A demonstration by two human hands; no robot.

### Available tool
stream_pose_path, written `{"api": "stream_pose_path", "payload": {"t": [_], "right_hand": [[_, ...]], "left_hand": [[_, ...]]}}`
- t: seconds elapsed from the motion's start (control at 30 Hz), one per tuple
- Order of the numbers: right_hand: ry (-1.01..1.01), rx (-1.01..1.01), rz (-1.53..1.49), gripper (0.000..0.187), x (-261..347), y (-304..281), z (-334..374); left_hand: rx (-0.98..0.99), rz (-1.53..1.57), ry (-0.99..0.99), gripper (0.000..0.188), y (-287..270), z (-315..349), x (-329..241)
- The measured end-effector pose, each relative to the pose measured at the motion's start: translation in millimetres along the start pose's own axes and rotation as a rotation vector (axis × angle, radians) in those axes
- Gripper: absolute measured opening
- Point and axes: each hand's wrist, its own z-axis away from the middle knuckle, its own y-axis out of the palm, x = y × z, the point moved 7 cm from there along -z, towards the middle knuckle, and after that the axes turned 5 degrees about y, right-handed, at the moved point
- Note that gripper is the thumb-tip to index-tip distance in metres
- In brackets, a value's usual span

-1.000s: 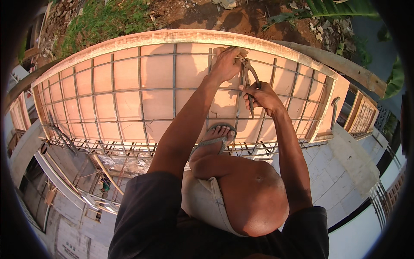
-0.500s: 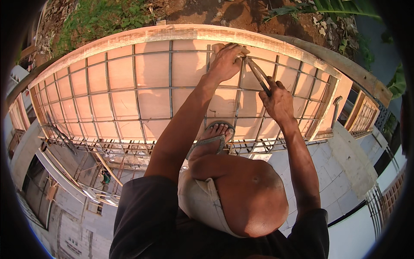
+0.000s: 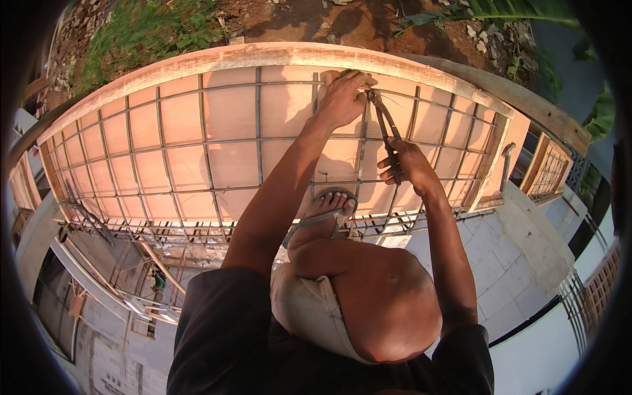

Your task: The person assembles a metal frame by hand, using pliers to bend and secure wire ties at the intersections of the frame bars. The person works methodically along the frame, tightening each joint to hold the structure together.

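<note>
My right hand [image 3: 413, 166] grips the handles of long dark steel pincers [image 3: 384, 125], with several fingers spread around the lower handle. The pincers' jaws reach up to a bar crossing near the far wooden edge. Beside those jaws, my left hand [image 3: 342, 100] is closed at the top bar of the rebar grid [image 3: 259, 118]; what its fingers pinch is hidden. The grid of steel bars lies over pale pinkish formwork panels [image 3: 230, 108]. My foot in a flip-flop [image 3: 327, 205] rests at the grid's near side, below my hands.
A wooden beam [image 3: 263, 55] borders the far side of the formwork, with soil and green plants [image 3: 155, 33] beyond. Bar ends stick out along the near edge. Below lies a grey block surface [image 3: 484, 253]; a smaller formwork with bars [image 3: 550, 168] stands at right.
The right hand has shifted down and left, and its fingers have loosened around the handles. The pincers have turned more upright. My left hand stays at the same bar crossing.
</note>
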Motion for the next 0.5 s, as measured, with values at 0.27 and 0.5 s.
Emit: {"api": "stream_pose_path", "payload": {"t": [0.27,0.5], "right_hand": [[-0.11,-0.189,0.113,0.06,-25,-3,-27],[0.02,-0.056,-0.157,0.056,-27,22,-19]], "left_hand": [[-0.008,-0.065,0.065,0.045,1,1,-13],[0.004,0.143,0.013,0.049,0,-5,2]]}}
